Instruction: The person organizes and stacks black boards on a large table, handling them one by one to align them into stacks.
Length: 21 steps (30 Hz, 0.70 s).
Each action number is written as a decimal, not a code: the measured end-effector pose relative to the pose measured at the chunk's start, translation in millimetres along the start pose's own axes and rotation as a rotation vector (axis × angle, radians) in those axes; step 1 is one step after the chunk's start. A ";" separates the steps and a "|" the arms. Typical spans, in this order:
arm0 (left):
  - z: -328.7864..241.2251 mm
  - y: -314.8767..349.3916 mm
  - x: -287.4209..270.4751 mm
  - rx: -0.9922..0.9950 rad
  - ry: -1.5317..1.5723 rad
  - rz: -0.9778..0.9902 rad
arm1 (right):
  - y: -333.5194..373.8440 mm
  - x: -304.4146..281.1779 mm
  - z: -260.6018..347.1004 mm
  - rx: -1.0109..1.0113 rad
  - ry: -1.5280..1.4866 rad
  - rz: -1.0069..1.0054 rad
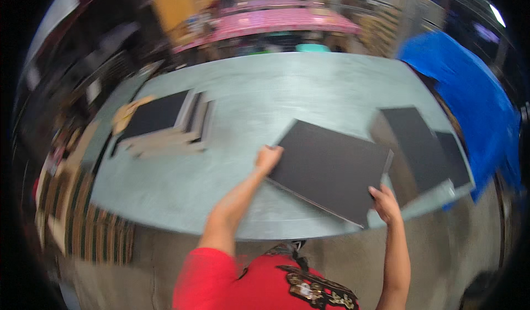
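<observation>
A flat, rectangular black panel (331,169) with thin pale edges is held tilted over the pale green table. My left hand (269,158) is closed on its left edge. At the opposite edge, close to the near right corner, my right hand (385,202) grips it, thumb on the upper face; the other fingers are mostly hidden. Just beyond the right hand stands a tall stack of black-topped panels (417,144) with brownish sides. Over on the left sits another, uneven stack of black-topped panels (157,114) with pale edges.
The wide pale green table (248,89) has rounded-looking edges in this view. A blue tarp (469,100) drapes at its right side. Striped brown slabs (99,232) stand at the lower left. Behind is a table with a pink cover (281,22). Much is motion-blurred.
</observation>
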State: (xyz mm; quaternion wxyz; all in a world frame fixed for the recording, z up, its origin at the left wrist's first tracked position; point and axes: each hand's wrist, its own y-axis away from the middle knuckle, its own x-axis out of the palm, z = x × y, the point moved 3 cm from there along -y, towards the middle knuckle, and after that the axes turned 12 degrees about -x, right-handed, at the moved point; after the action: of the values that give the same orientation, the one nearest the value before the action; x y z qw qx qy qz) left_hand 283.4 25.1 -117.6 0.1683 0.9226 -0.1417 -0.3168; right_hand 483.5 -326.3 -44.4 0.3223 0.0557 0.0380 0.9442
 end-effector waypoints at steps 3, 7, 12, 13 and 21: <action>-118.5 7.5 25.5 0.261 0.020 0.087 | -10.0 -46.9 51.0 -0.244 0.059 -0.253; -297.0 52.2 105.3 0.685 0.011 0.149 | 5.0 -135.2 109.8 -0.291 0.036 -0.724; -381.0 82.4 217.0 0.815 -0.147 0.303 | 27.5 -175.6 121.0 -0.292 0.055 -0.863; -383.8 75.1 237.4 0.826 -0.180 0.347 | 23.7 -181.9 115.0 -0.262 0.069 -0.862; -354.8 43.8 344.5 0.763 -0.617 0.668 | 30.8 -240.9 8.3 0.127 -0.011 -0.837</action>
State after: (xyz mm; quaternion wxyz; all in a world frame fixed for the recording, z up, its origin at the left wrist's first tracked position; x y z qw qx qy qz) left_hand 762.5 -62.9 -21.5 -0.1335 0.6886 -0.5705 -0.4272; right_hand 655.2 -498.0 -52.3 0.6743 0.0604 0.1136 0.7272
